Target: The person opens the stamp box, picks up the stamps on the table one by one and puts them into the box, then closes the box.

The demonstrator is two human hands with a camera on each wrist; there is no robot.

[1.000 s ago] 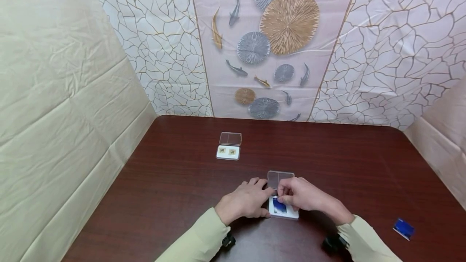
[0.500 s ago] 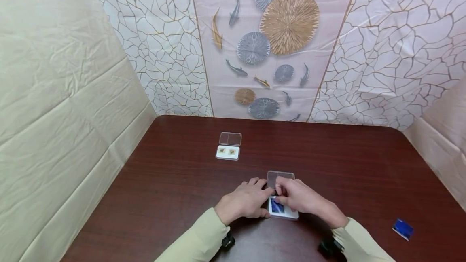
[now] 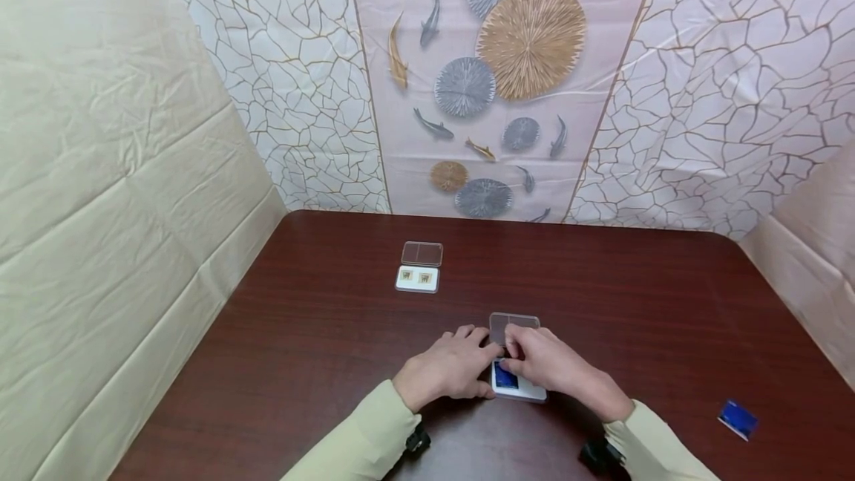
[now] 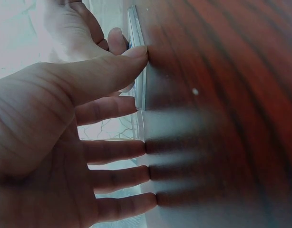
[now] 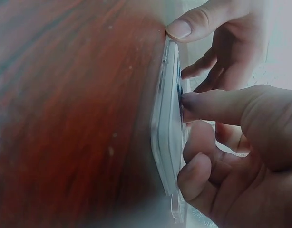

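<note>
A shallow clear plastic case (image 3: 532, 393) with a white insert lies on the table, its clear lid (image 3: 501, 326) folded back. On the insert's left half is a small dark blue card (image 3: 505, 377). My right hand (image 3: 549, 361) is over the case, curled thumb and index finger at the card's upper edge. In the right wrist view the thumb (image 5: 215, 103) touches the blue face. My left hand (image 3: 449, 366) steadies the case's left side, its straight fingers spread. The left wrist view has the left thumb (image 4: 115, 69) against the case edge, other fingertips resting on the table.
A second opened clear case (image 3: 417, 289) with two small beige picture pieces lies farther back on the left. Another small blue card (image 3: 738, 420) with a white strip lies to the right on the dark wooden table (image 3: 320, 332). Patterned cloth (image 3: 320, 95) hangs behind the table.
The blue card has slid slightly left on the white insert, and my right hand has shifted left with it. My left hand has stayed in place.
</note>
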